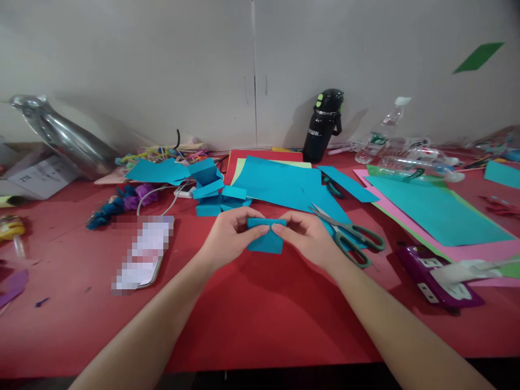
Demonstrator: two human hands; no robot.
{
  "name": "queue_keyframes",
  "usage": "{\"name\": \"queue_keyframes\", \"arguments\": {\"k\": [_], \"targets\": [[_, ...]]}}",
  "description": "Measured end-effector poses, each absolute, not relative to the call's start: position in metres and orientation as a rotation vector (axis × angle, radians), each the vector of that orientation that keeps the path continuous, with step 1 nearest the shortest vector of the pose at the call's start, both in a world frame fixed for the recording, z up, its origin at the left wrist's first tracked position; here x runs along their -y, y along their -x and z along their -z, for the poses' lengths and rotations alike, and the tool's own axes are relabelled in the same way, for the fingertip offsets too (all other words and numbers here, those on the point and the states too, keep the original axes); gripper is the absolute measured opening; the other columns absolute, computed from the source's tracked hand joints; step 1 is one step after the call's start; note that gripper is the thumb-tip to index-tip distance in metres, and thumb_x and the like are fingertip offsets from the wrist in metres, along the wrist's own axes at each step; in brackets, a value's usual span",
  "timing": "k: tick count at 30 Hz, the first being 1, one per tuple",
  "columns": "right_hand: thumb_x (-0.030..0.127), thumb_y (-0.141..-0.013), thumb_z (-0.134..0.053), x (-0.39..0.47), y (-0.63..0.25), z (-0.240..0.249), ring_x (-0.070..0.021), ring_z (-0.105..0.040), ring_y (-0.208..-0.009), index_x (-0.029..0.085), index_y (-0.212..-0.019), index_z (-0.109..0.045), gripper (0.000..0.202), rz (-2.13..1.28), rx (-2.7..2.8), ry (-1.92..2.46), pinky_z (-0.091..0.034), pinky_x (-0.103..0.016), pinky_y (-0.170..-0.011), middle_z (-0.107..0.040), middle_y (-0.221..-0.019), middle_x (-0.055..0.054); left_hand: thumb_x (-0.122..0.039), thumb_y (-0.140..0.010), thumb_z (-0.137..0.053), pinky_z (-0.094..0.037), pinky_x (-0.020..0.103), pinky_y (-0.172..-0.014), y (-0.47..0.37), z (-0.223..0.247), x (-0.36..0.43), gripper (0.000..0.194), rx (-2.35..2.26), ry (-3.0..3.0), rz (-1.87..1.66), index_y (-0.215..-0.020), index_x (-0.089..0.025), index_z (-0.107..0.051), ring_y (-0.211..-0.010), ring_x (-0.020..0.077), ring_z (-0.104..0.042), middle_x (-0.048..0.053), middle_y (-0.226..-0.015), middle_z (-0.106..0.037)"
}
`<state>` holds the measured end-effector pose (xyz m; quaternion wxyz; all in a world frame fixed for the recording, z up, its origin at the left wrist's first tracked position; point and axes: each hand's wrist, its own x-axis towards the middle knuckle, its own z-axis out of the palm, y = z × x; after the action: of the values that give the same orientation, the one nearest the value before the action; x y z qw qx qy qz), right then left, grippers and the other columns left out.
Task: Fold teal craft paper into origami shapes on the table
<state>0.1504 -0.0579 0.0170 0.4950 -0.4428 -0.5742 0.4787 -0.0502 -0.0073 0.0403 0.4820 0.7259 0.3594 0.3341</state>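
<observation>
Between my hands is a small piece of blue paper (266,244), its top edge folded over. My left hand (229,235) pinches its left side, thumb in front and fingers behind. On the right side my right hand (306,234) grips it the same way, and the two thumb tips nearly meet at the fold. Just behind lie several folded blue paper pieces (209,189) and a large blue sheet (280,181). Scissors (353,235) with dark green handles rest beside my right hand, blades partly over blue paper.
A phone (148,252) lies left of my arms. To the right are a purple power strip (439,279) with a white plug and a stack with a blue sheet (442,208) on top. A black bottle (323,127), clear plastic bottle (384,132) and metal jug (65,135) line the back.
</observation>
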Motion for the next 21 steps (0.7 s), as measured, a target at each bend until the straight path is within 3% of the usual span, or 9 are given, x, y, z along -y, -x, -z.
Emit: {"name": "queue_keyframes", "arguments": {"k": [8,14,21], "targets": [[0.045,-0.089,-0.069,0.0568,-0.1494,-0.0128,-0.0116,-0.036,-0.06,0.02,-0.064,-0.052,0.039,-0.955,1.508,1.202,-0.029,-0.028,-0.054,-0.042,-0.061,0.005,-0.035,-0.086,-0.072,-0.048,0.024,-0.061,0.0488,-0.0421,0.0066,0.019,-0.913,-1.856,-0.684,-0.093,-0.017,-0.074,-0.072,0.014,-0.061,0.003,-0.085,-0.071],[0.048,-0.091,-0.065,0.0575,-0.1502,-0.0147,-0.0135,-0.05,-0.067,0.02,-0.079,-0.061,0.03,-1.124,1.494,1.134,-0.04,-0.028,-0.061,-0.056,-0.073,0.001,-0.038,-0.088,-0.07,-0.049,0.025,-0.064,0.051,-0.0436,0.0036,0.021,-0.903,-1.782,-0.795,-0.091,-0.017,-0.07,-0.072,0.0137,-0.061,0.002,-0.083,-0.068],[0.047,-0.09,-0.066,0.059,-0.1554,-0.0158,-0.0116,-0.048,-0.055,0.021,-0.063,-0.048,0.041,-1.221,1.65,1.174,-0.037,-0.026,-0.052,-0.042,-0.058,0.005,-0.043,-0.089,-0.067,-0.043,0.024,-0.06,0.0536,-0.0463,0.0039,0.028,-0.872,-1.878,-0.562,-0.08,-0.016,-0.066,-0.069,0.0128,-0.055,-0.001,-0.073,-0.06]]}}
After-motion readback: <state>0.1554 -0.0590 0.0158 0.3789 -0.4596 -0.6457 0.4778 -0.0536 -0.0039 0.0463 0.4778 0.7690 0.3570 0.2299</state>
